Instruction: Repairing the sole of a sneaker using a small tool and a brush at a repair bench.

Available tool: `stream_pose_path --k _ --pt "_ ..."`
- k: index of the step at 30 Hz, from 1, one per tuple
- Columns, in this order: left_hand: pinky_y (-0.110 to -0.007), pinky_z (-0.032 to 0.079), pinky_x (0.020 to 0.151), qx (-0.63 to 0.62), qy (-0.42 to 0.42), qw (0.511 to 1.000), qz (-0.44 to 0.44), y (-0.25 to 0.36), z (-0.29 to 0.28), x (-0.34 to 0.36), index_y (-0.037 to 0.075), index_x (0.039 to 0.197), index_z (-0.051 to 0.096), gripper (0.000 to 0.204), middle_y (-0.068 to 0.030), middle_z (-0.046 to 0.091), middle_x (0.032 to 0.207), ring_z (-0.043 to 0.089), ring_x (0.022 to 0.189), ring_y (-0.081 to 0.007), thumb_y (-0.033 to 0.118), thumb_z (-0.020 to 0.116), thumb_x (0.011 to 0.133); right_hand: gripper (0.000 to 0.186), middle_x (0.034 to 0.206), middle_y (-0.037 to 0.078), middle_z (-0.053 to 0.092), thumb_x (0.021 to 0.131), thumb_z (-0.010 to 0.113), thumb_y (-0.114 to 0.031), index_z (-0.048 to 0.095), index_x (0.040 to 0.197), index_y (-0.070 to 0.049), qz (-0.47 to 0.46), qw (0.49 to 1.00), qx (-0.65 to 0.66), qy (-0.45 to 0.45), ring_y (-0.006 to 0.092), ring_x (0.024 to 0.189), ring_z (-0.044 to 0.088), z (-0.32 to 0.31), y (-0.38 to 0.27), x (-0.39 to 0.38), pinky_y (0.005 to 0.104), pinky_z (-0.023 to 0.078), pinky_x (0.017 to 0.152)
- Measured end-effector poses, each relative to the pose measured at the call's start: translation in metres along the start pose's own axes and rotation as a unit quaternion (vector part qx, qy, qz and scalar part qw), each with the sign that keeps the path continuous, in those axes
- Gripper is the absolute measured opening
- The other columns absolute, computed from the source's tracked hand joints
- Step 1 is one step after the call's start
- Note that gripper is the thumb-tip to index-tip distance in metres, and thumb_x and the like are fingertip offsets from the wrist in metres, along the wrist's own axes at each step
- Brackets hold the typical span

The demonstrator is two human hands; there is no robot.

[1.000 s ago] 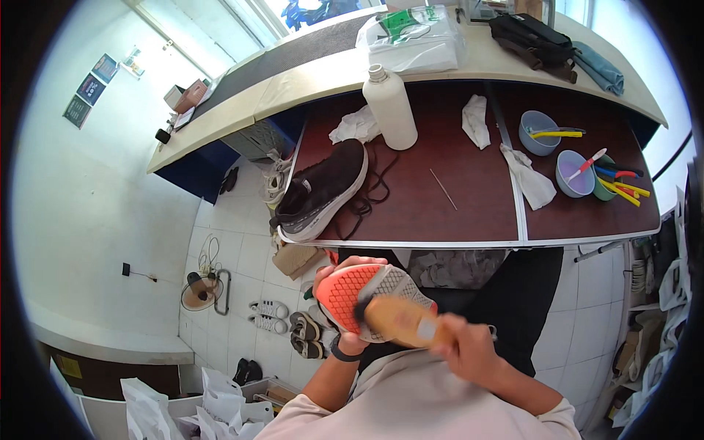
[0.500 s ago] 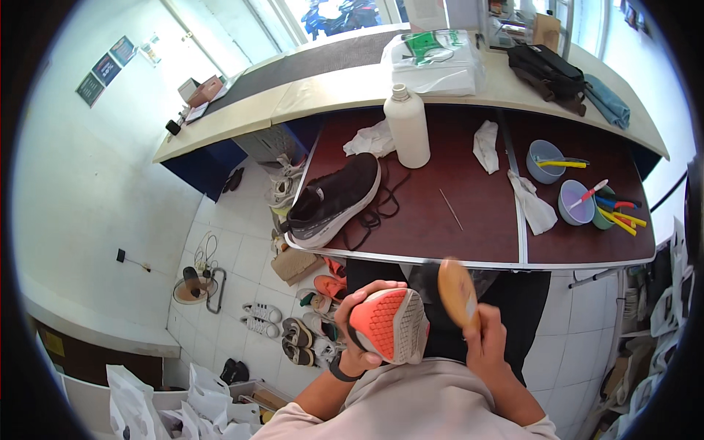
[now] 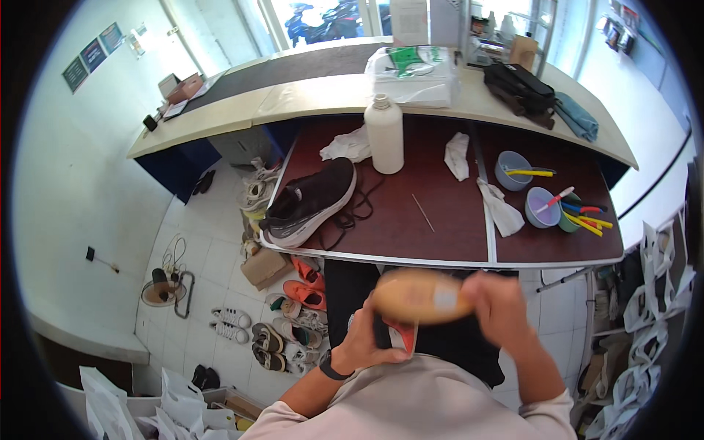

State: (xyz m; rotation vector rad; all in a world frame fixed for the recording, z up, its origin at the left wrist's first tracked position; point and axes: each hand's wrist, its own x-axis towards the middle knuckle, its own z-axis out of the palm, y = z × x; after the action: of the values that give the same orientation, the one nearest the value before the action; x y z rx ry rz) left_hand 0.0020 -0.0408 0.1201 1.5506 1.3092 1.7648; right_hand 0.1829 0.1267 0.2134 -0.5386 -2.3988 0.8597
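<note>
My left hand (image 3: 358, 343) grips a shoe (image 3: 405, 339) in front of my belly. Only a strip of its orange and white sole shows; the brush covers most of it. Closed round the handle end of a wooden-backed brush (image 3: 411, 295), my right hand (image 3: 500, 308) has it lying across the top of the shoe. Motion blurs the brush, and its bristles are hidden. On the dark red table ahead, a black shoe (image 3: 317, 198) with a white sole rests with its laces loose. A white bottle (image 3: 385, 136) without a cap stands behind it.
Bowls (image 3: 543, 208) with yellow-, red- and blue-handled tools stand at the table's right. White cloths (image 3: 500, 207) and a thin stick (image 3: 423, 213) lie on the tabletop. Several shoes (image 3: 270, 345) cover the floor at left, near a fan (image 3: 160, 287). White bags (image 3: 649, 330) line the right.
My right hand has swung the brush leftward from upright to lying across the shoe. The shoe has turned, so its sole no longer faces me broadly. The whole view has shifted slightly.
</note>
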Motion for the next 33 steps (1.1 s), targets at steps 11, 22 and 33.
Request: stream_pose_path --k 11,22,33 --pt "-0.040 0.038 0.107 0.076 -0.045 0.992 -0.086 0.023 -0.039 0.004 0.001 0.145 0.027 0.111 -0.0189 0.044 0.136 0.047 0.127 -0.0273 0.025 0.094 0.060 0.023 0.067 0.015 0.058 0.099 0.056 -0.019 0.062 0.086 0.000 -0.020 0.986 0.165 0.003 0.0231 0.056 0.059 0.075 0.024 -0.004 0.0319 0.046 0.054" --pt "-0.057 0.033 0.111 -0.179 0.022 0.980 -0.083 0.016 -0.073 -0.008 0.011 0.141 0.026 0.110 -0.0251 0.043 0.136 0.042 0.132 -0.0418 0.034 0.093 0.057 0.035 0.067 0.012 0.060 0.100 0.053 -0.030 0.065 0.086 0.000 0.067 0.932 0.354 -0.043 0.0272 0.056 0.060 0.149 0.001 -0.056 0.0334 0.046 0.052" --pt "-0.059 0.046 0.100 -0.192 0.212 0.950 -0.122 0.029 -0.042 0.013 0.014 0.142 0.029 0.099 -0.0242 0.045 0.130 0.050 0.121 -0.0454 0.047 0.084 0.066 0.026 0.068 0.005 0.061 0.094 0.061 -0.032 0.068 0.098 -0.006 0.040 0.970 0.219 0.097 0.0234 0.054 0.059 0.092 0.043 -0.032 0.0334 0.046 0.047"
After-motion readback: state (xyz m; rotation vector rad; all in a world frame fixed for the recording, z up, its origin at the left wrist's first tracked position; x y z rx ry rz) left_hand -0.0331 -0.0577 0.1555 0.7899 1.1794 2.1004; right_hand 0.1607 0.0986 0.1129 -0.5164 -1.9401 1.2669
